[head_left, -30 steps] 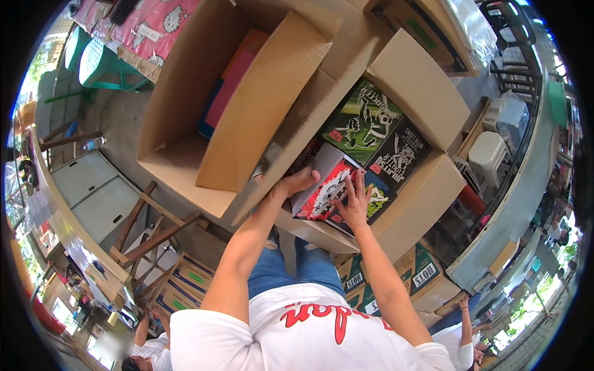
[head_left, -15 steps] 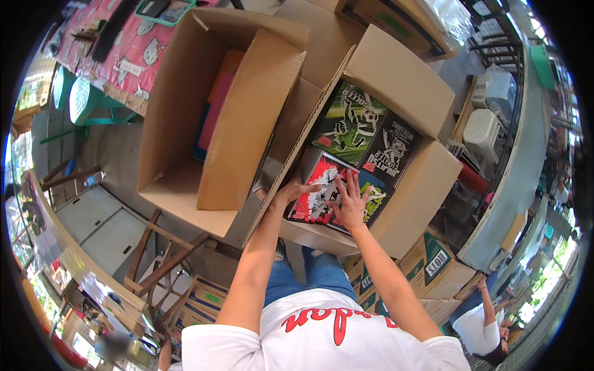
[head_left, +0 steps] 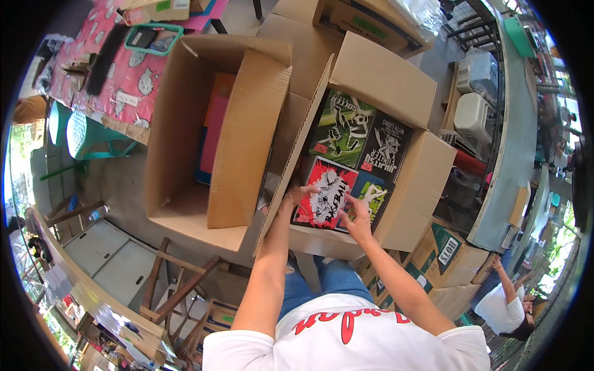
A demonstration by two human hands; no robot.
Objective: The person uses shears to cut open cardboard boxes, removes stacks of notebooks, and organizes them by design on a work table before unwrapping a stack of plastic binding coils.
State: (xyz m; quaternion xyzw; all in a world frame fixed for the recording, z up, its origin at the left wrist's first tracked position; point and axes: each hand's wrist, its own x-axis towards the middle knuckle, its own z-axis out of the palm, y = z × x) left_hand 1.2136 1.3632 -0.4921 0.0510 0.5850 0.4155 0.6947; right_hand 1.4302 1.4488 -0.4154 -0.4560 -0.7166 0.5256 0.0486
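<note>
An open cardboard box (head_left: 408,213) in front of me holds several notebooks in stacks. The red, white and black notebook (head_left: 325,195) lies nearest me on the left. Behind it is a green and black notebook (head_left: 346,133), with a black spiral notebook (head_left: 387,148) to the right. A blue and green notebook (head_left: 378,196) sits at the near right. My left hand (head_left: 301,195) rests at the red notebook's left edge, fingers stretched over its cover. Fingers apart, my right hand (head_left: 357,221) is at that notebook's right edge; neither hand grips anything.
A second open box (head_left: 247,145) on the left has orange, pink and blue things inside. Beyond it stands a table with a pink patterned cloth (head_left: 117,74). Teal stools (head_left: 93,133) and a wooden frame (head_left: 176,278) are at left. Cartons (head_left: 455,256) stack at right, near another person (head_left: 504,303).
My right hand has lifted off the red notebook's cover and drawn back to its right edge. My left hand stays at the left edge. The whole view has shifted somewhat.
</note>
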